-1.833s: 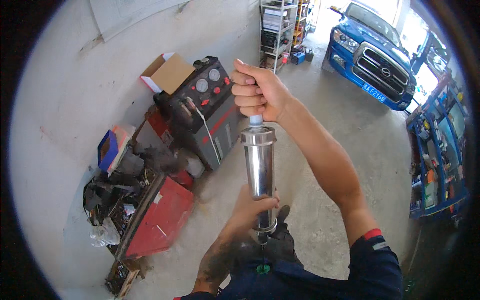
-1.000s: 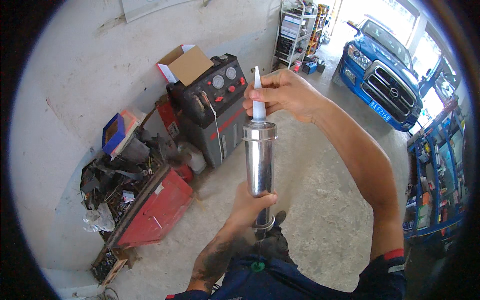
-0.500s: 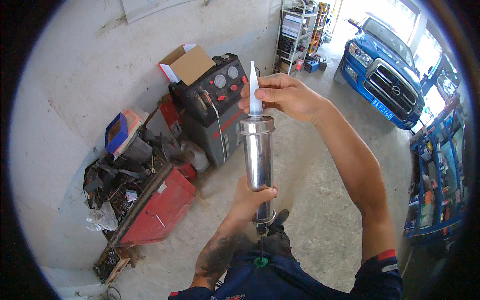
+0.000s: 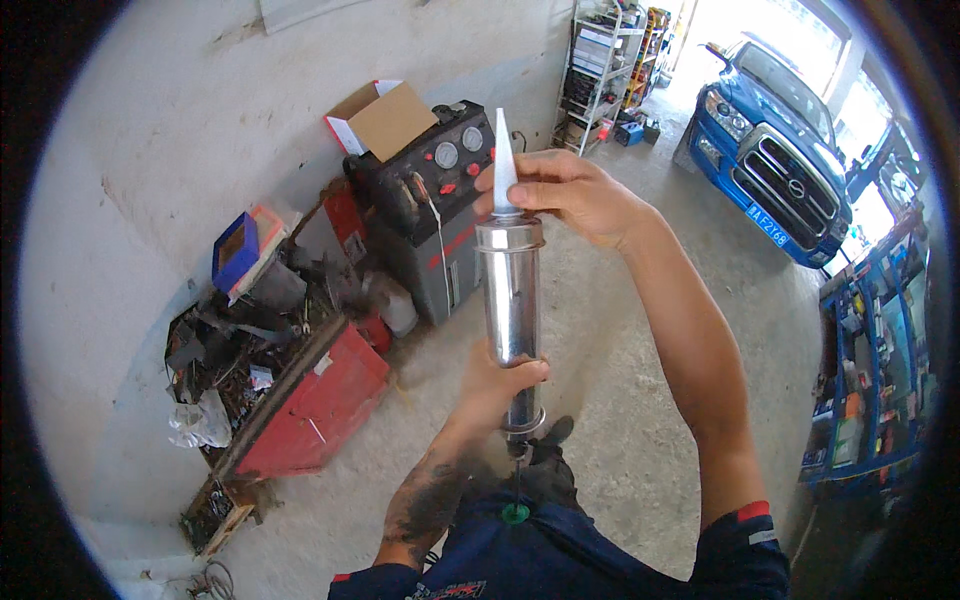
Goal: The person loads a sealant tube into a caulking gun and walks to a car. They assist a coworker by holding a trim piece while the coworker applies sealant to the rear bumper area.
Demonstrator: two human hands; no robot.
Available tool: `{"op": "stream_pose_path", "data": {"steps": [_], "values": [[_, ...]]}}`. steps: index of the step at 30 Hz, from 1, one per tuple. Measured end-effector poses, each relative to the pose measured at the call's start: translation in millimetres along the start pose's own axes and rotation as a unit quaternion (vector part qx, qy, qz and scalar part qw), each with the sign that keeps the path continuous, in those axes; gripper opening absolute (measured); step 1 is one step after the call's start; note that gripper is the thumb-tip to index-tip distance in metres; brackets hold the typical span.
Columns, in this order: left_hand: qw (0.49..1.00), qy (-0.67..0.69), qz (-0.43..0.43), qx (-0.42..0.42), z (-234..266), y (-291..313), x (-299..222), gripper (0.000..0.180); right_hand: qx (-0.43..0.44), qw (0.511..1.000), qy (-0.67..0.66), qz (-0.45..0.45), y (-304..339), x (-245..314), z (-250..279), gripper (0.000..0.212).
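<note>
A shiny metal caulking gun (image 4: 510, 295) stands almost upright in front of me, its tube pointing away from my body. My left hand (image 4: 490, 385) is wrapped round the lower part of the tube, thumb across the near side. At the top end sits a tapered white nozzle (image 4: 503, 160). The fingers and thumb of my right hand (image 4: 575, 195) pinch this nozzle near its base, just above the metal collar (image 4: 509, 234). Below the tube, a thin dark rod runs down to a green round piece (image 4: 515, 513) against my dark clothes.
A grey machine with gauges (image 4: 425, 175) carries an open cardboard box (image 4: 395, 120). At left, a red bench (image 4: 310, 410) is heaped with parts. A blue pickup truck (image 4: 770, 150) stands at far right, a blue shelf rack (image 4: 870, 370) at right, and a white shelf (image 4: 600, 75) at the back.
The caulking gun and both hands have shifted slightly up and left in view. The grip of each hand looks the same, with the right still on the nozzle.
</note>
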State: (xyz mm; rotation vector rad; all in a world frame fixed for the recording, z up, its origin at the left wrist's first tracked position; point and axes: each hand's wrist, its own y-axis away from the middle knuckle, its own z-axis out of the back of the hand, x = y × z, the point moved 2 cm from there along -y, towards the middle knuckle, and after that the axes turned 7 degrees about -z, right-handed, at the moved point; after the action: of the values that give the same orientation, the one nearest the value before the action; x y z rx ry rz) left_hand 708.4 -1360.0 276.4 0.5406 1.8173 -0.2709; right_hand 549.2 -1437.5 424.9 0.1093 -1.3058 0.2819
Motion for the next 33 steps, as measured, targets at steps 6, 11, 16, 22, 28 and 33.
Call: {"op": "stream_pose_path", "data": {"steps": [6, 11, 16, 22, 28, 33], "values": [[1.000, 0.008, -0.017, 0.014, 3, 6, -7, 0.040, 0.054, 0.998, 0.007, 0.017, -2, -5, 3, 0.025], [0.998, -0.051, -0.030, -0.005, 2, 4, -2, 0.026, -0.157, 0.962, 0.210, -0.076, 7, 14, -12, 0.026], [0.998, -0.045, -0.039, -0.009, 2, 0, -1, 0.037, -0.199, 0.949, 0.237, -0.063, 8, 13, -12, 0.032], [0.999, 0.020, -0.022, -0.026, 29, -26, -25, 0.039, -0.167, 0.982, 0.070, 0.047, 63, -100, -4, 0.031], [0.973, 0.201, -0.063, -0.090, 26, -54, -53, 0.036, -0.053, 0.960, 0.270, -0.053, 168, -204, -82, 0.118], [0.947, 0.309, -0.020, -0.088, -29, -47, -34, 0.035, -0.240, 0.958, 0.152, 0.048, 165, -205, -79, 0.084]]}}
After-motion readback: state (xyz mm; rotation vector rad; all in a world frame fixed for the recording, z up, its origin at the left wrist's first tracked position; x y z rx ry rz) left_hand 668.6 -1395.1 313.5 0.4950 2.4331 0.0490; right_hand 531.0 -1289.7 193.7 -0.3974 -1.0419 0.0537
